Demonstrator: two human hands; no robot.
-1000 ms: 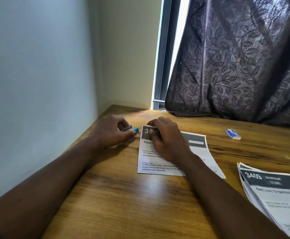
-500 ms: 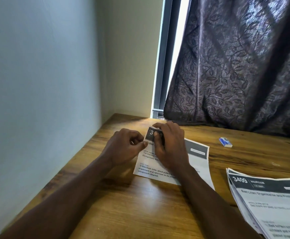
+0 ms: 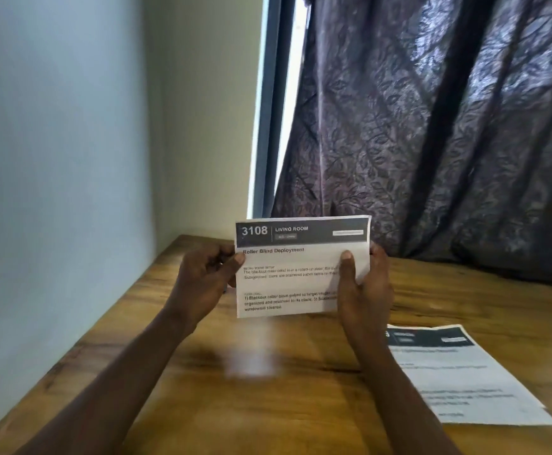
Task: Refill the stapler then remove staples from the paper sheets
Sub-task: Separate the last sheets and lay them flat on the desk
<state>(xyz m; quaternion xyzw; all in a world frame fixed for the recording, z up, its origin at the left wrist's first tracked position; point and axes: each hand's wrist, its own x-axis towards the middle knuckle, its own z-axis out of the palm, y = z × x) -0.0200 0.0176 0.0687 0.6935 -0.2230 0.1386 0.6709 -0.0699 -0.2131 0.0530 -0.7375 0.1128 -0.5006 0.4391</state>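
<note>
Paper sheets (image 3: pixel 300 280) are standing upright in the air above the bench (image 3: pixel 268 405), facing the camera. They are showing a dark header reading "3108 | LIVING ROOM", the heading "Roller Blind Deployment" under it, and lower lines ending in "windowsill cleared". The left hand (image 3: pixel 202 284) is gripping the left edge, thumb lying on the front and fingers curling behind. The right hand (image 3: pixel 366 290) is gripping the right edge, thumb pointing up the printed face and fingers wrapping behind. Farther right, another stack of printed sheets (image 3: pixel 465 382) is lying flat on the bench, its text too blurred to read.
</note>
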